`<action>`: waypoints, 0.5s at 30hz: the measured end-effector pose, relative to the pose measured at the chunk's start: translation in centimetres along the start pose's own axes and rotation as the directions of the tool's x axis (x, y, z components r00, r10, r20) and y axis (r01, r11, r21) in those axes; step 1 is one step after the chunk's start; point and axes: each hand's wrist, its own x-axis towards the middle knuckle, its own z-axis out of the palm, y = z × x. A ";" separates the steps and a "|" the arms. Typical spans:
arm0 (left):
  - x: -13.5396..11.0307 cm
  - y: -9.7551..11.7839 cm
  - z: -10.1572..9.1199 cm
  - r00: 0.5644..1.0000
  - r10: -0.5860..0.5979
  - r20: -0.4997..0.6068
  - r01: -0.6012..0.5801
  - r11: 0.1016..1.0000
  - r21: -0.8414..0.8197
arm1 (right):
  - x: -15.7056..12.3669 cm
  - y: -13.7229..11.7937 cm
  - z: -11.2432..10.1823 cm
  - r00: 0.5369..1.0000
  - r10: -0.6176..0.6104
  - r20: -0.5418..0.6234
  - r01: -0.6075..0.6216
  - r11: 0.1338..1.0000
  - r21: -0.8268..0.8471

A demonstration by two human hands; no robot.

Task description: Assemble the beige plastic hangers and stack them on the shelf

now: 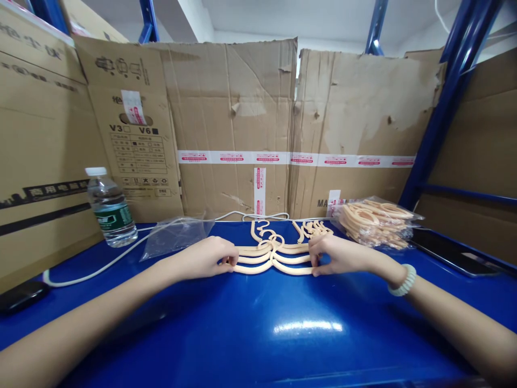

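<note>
Several beige clothes hangers (258, 269) lie in an overlapping row on the blue tabletop, their curved arms lined up and their hooks pointing away from me. My left hand (214, 256) grips the left ends of the hangers with the fingers curled in. At the right ends, my right hand (329, 253) pinches the nearest hanger between thumb and fingers. Just behind the row are more beige hangers (317, 229), partly covered by my right hand. A hair tie or bracelet in pale green circles my right wrist.
A plastic-wrapped bundle of beige hangers (374, 221) lies at the back right, beside a dark tablet or phone (452, 253). On the left are a water bottle (111, 210), a clear plastic bag (175, 237), a white cable (100, 272) and a black device (24, 296). Cardboard (234, 118) walls the back.
</note>
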 end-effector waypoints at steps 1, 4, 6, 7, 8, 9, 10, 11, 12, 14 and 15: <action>0.0 0.0 0.3 1.000 0.006 0.000 -0.006 0.999 0.031 | 0.0 0.1 0.1 1.000 0.020 0.000 -0.020 1.000 -0.004; 0.0 -0.1 0.9 1.000 0.007 -0.014 -0.004 0.987 0.159 | 0.1 0.3 0.2 0.995 0.090 -0.043 -0.093 0.994 -0.062; -0.1 -0.2 1.2 1.000 0.015 -0.024 -0.008 0.967 0.255 | 0.2 0.2 0.2 0.988 0.133 -0.075 -0.140 0.985 -0.104; 0.0 -0.3 1.3 0.999 0.024 -0.024 -0.015 0.954 0.300 | 0.3 0.1 0.2 0.985 0.153 -0.084 -0.162 0.980 -0.117; 0.0 -0.3 1.4 0.999 0.034 -0.022 -0.024 0.940 0.339 | 0.3 0.1 0.2 0.981 0.172 -0.086 -0.182 0.975 -0.126; 0.1 -0.3 1.5 0.999 0.043 -0.025 -0.031 0.927 0.374 | 0.3 0.0 0.2 0.978 0.189 -0.089 -0.199 0.971 -0.133; 0.2 -0.1 1.4 0.998 0.054 -0.032 -0.036 0.917 0.398 | 0.3 -0.1 0.1 0.975 0.201 -0.091 -0.213 0.967 -0.140; 0.3 0.2 1.3 0.997 0.067 -0.048 -0.042 0.913 0.405 | 0.3 -0.1 0.1 0.973 0.211 -0.096 -0.223 0.964 -0.147; 0.3 0.7 1.2 0.994 0.081 -0.074 -0.046 0.919 0.392 | 0.2 -0.2 0.1 0.971 0.215 -0.102 -0.229 0.961 -0.154; -0.1 2.5 0.7 0.982 0.102 -0.160 -0.056 0.960 0.273 | 0.1 -0.4 0.1 0.971 0.211 -0.114 -0.228 0.959 -0.168; -0.6 3.6 0.5 0.973 0.088 -0.215 -0.056 0.987 0.150 | 0.1 -0.5 0.1 0.972 0.206 -0.116 -0.224 0.959 -0.174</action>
